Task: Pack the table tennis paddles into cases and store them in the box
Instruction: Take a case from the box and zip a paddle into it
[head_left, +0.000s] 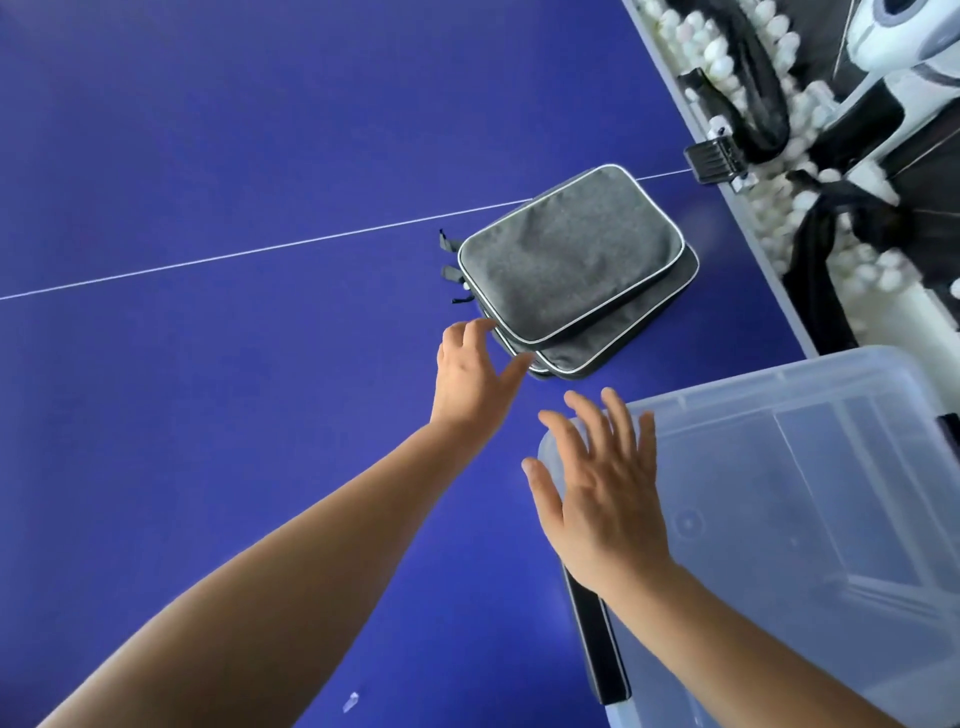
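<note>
A stack of grey fabric paddle cases with white piping lies on the blue table tennis table, zipper pulls sticking out at its left. My left hand reaches to the stack's near left corner, fingers spread, fingertips at the edge of the cases. My right hand hovers with straight spread fingers over the near left corner of the clear plastic box, which stands at the table's right edge. No paddle shows; whatever the cases hold is hidden.
A white line crosses the table. A black clamp grips the right table edge. Beyond that edge lie many white balls, black straps and a white machine. A black latch hangs on the box's near side.
</note>
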